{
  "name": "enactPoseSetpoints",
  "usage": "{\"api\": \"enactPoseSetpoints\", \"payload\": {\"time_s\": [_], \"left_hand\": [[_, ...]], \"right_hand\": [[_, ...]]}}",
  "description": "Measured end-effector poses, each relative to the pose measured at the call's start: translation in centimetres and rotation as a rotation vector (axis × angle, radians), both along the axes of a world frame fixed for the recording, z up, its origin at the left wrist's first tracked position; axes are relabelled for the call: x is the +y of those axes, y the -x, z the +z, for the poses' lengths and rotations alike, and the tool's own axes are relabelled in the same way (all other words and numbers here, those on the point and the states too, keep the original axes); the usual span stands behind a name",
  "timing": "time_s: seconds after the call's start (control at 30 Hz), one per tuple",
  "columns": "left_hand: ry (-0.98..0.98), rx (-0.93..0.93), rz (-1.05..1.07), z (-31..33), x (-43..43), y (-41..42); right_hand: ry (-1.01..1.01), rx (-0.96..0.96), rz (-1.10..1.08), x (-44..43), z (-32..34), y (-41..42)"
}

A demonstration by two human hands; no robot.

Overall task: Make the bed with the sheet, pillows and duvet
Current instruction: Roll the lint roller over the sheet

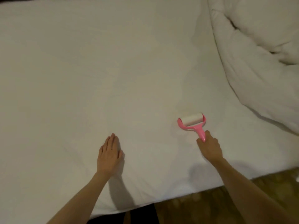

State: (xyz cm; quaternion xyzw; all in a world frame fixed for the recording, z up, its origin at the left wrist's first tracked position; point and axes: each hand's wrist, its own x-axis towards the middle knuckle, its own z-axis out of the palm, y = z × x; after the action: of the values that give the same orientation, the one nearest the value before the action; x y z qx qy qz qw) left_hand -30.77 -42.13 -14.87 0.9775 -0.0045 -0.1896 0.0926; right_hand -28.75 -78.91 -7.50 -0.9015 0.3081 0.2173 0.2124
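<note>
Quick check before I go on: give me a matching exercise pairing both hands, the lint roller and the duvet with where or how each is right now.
Things:
1. left hand
2. right hand
3. lint roller
4. duvet

States:
a. bunched up at the right side of the bed
b. white roll in a pink frame, lying on the sheet
c. flat on the sheet, fingers straight
d. holds the pink handle

Pairs: 1-c, 2-d, 3-b, 4-a
</note>
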Motion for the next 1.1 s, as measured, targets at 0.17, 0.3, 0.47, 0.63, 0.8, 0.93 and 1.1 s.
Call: {"api": "enactPoseSetpoints", "payload": {"time_s": [0.17, 0.3, 0.47, 0.63, 0.8, 0.93, 1.1], "left_hand": [[0.038, 0.011, 0.013, 0.3, 1.1, 0.7], [0.071, 0.028, 0.030, 1.1, 2.3, 0.7], [0.085, 0.017, 0.126, 1.6, 5.0, 1.4], [0.085, 0.017, 0.248, 1.7, 7.6, 2.8], [0.084, 0.032, 0.345, 1.4, 10.6, 4.5], [0.038, 0.043, 0.423, 1.5, 12.8, 5.1], [-0.017, -0.002, 0.404, 1.4, 15.7, 4.3]], "right_hand": [[0.018, 0.010, -0.012, 0.2, 1.1, 2.1], [0.070, -0.077, -0.067, 1.1, 2.6, 2.1], [0.024, -0.150, 0.027, 3.6, 3.3, 2.0], [-0.031, -0.058, 0.250, 8.9, 2.5, -0.3], [-0.104, -0.018, 0.416, 16.5, 1.3, -2.6], [-0.159, -0.014, 0.484, 21.9, 0.3, -4.2], [-0.184, 0.016, 0.565, 26.4, -0.8, -7.4]]}}
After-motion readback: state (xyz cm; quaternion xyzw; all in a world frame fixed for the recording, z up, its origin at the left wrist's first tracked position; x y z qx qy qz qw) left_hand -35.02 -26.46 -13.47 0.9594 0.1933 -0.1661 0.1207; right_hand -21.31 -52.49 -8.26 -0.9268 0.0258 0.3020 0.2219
